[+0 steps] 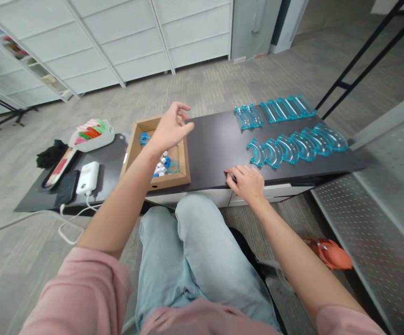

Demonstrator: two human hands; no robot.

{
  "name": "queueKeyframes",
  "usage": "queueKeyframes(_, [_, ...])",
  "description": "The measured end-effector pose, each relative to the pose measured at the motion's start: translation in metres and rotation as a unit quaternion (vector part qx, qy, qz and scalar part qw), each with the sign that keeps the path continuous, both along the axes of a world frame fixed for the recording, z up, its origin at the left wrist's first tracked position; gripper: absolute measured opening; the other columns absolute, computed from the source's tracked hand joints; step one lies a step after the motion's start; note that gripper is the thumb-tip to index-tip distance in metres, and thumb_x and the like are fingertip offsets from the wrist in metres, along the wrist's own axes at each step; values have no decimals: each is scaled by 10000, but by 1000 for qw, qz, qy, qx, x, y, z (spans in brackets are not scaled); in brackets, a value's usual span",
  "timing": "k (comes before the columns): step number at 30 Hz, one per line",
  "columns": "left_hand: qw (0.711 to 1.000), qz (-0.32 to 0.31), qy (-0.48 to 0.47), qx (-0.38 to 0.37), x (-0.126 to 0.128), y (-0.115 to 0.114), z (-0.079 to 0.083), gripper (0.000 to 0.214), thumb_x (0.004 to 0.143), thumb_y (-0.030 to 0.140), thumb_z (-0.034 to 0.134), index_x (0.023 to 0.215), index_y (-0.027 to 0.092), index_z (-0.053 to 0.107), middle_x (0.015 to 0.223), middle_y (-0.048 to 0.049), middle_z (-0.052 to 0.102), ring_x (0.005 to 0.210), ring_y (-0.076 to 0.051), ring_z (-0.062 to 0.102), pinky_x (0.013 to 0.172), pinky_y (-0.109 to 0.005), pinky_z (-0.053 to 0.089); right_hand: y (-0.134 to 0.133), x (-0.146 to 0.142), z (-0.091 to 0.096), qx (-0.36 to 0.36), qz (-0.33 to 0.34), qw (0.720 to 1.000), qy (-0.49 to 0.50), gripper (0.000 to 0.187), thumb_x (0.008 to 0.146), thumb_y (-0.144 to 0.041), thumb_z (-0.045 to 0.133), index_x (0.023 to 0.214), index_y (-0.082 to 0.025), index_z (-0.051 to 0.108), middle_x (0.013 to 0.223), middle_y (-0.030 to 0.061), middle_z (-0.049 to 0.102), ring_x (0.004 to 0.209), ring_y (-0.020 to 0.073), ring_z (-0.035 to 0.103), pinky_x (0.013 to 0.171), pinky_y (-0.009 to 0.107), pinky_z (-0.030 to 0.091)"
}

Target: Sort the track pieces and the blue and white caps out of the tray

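Cardboard box (172, 181) near the left hand (172, 126), fingers apart; I'd reach inside its walls gently, right hand (250, 180) (grip unreadable from here) resting on the tabletop (207, 144).

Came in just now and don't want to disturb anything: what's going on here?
A person sits at a dark tabletop. Their left hand is raised by the far corner of a cardboard box holding small blue and white parts, and nothing shows in that hand. The right hand is at the front edge; a small dark thing shows there, too small to identify. On the right, clear blue curved pieces lie in a row in front of straight pieces.
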State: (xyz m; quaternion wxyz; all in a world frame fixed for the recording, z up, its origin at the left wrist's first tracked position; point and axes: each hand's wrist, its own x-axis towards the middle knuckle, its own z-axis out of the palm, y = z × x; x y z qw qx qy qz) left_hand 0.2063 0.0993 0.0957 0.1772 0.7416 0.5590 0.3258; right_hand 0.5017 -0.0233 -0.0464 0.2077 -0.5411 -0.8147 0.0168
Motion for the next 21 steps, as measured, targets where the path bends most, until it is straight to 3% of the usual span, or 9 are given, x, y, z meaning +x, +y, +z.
queueKeyframes(2, [995, 25, 68, -74, -52, -19, 5, 544, 892, 312, 806, 1421, 216, 727, 1297, -98, 784, 1037, -226, 752, 1013, -405, 659, -1, 0, 3, -9, -7, 1000, -7, 379, 1207, -295, 543, 1269, -252, 914, 1074, 121, 861, 1044, 277, 693, 927, 438, 393])
queueKeyframes(4, [977, -20, 146, -152, -86, -37, -4, 591, 844, 345, 820, 1419, 219, 764, 1338, -106, 790, 1042, -253, 764, 1018, -429, 671, -2, 0, 7, -20, -12, 1000, -9, 422, 1213, -319, 499, 1277, -292, 915, 1113, 133, 875, 1070, 301, 715, 949, 449, 424])
queueKeyframes(6, [960, -79, 210, -171, -103, -50, -20, 705, 808, 360, 842, 1497, 226, 771, 1437, -132, 765, 1183, -305, 774, 1112, -462, 654, -3, 1, 9, -29, -17, 999, -8, 469, 1219, -350, 449, 1279, -358, 914, 1150, 128, 887, 1093, 332, 731, 978, 472, 455])
queueKeyframes(10, [930, -151, 311, -126, -101, -56, -46, 684, 847, 320, 830, 1529, 272, 802, 1505, -140, 765, 1446, -367, 699, 1292, -490, 544, -4, 4, 12, -32, -17, 999, -14, 541, 1217, -379, 385, 1313, -432, 915, 1186, 116, 894, 1130, 374, 753, 1011, 519, 503])
queueKeyframes(14, [920, -179, 337, -90, -96, -51, -51, 600, 916, 345, 831, 1513, 285, 816, 1431, -132, 813, 1405, -367, 713, 1255, -494, 545, -4, 5, 14, -27, -15, 999, -22, 579, 1222, -386, 365, 1335, -420, 931, 1194, 134, 893, 1143, 385, 775, 1005, 531, 520])
queueKeyframes(17, [940, -159, 291, -82, -100, -50, -48, 555, 907, 436, 871, 1437, 277, 829, 1393, -131, 814, 1341, -376, 738, 1209, -516, 573, -5, 5, 16, -27, -15, 999, -30, 606, 1228, -381, 344, 1343, -417, 937, 1192, 138, 895, 1138, 385, 781, 996, 532, 520])
queueKeyframes(21, [984, -88, 143, -56, -110, -50, -40, 598, 860, 463, 916, 1396, 244, 767, 1409, -128, 776, 1315, -352, 737, 1212, -531, 600, -5, 4, 14, -22, -20, 999, -26, 572, 1217, -377, 384, 1323, -405, 945, 1164, 141, 900, 1118, 380, 779, 981, 532, 520])
